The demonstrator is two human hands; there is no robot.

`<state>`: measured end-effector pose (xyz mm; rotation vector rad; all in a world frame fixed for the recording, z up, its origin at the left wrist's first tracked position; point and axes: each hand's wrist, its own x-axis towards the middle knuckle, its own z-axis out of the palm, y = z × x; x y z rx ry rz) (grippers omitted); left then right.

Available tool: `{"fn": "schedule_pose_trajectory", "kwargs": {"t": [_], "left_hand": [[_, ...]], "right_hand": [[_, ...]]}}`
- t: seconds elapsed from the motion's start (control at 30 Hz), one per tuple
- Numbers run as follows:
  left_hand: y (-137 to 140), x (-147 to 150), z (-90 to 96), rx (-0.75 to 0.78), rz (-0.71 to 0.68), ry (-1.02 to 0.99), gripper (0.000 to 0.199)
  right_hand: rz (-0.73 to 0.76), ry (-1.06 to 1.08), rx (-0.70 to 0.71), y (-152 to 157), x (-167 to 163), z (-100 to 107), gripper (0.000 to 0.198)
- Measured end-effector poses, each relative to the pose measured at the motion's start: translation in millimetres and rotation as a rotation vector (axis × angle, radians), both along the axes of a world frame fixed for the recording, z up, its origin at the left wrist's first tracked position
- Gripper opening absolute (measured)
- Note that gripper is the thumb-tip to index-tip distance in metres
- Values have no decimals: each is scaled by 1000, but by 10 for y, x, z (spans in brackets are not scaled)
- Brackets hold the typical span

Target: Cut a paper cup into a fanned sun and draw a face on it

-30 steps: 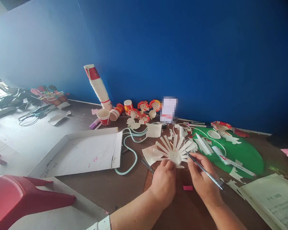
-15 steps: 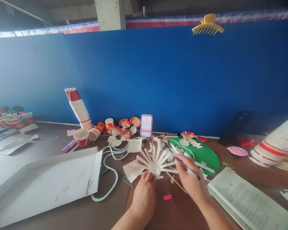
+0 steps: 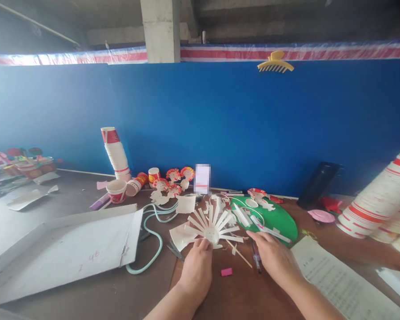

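A paper cup cut into strips (image 3: 212,234) lies splayed around its round base, with faint marks drawn on the base. My left hand (image 3: 200,262) pinches its near edge, fingers closed. My right hand (image 3: 276,260) is over the table to the right, index finger stretched out and the other fingers partly hidden. A dark pen (image 3: 256,258) lies right beside that hand, by its thumb side. Beyond the fingertips are a white marker (image 3: 270,230) and a green board (image 3: 283,218). A pink eraser (image 3: 226,272) and a thin wooden stick (image 3: 240,254) are between the hands.
At left lies a white box lid (image 3: 70,249), with a pale green cord (image 3: 158,253) and scissors (image 3: 176,251) beside it. Cup stacks stand at left (image 3: 116,153) and right (image 3: 376,200). Several paper figures (image 3: 173,180) lean near the blue partition (image 3: 200,111). A printed booklet (image 3: 333,280) is at right.
The pen has left my right hand's writing grip and now lies beside it on the table. That hand has lowered and moved right. My left hand keeps its hold; the view has tilted up.
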<state>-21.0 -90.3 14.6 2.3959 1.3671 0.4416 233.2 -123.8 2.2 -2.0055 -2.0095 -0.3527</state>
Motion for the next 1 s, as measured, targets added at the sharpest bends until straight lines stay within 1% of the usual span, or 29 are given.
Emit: {"fn": "schedule_pose_trajectory", "kwargs": {"t": [0.07,0.17,0.23,0.27,0.37,0.43,0.53,0.6,0.7,0.8,0.87,0.9,0.93,1.0], "left_hand": [[4,2,4,-11,0,5,32],[7,5,-5,4,-7,1,31],[6,7,-17,15,-12,0,31],[5,8,-24,20,-12,0,32],[4,8,-42,32,-6,-4,33],[10,7,-53,39,-9,-5,32],[26,6,-68,40,-21,-6,29],[34,5,-76,34,-31,0,28],[36,4,-76,34,-31,25,28],[33,3,-61,36,-31,38,27],[34,2,-50,22,-31,42,27],[35,2,-45,16,-32,45,26],[36,1,-42,14,-32,49,26],[38,0,-37,23,-33,59,26]], "right_hand": [[-77,35,8,-10,38,60,42],[-251,87,-19,5,173,192,41],[-354,53,-43,55,303,250,43],[-375,27,-65,91,368,261,45],[-369,6,-169,207,528,229,40],[-325,1,-191,264,599,188,32],[-271,-5,-152,290,656,184,23],[-269,58,-102,273,639,252,23],[-258,250,10,223,456,435,34],[-165,505,116,184,95,599,52],[-65,649,146,183,-167,650,56],[-21,726,141,191,-284,660,54],[20,812,103,204,-386,665,50],[100,1012,-12,237,-546,673,44]]}}
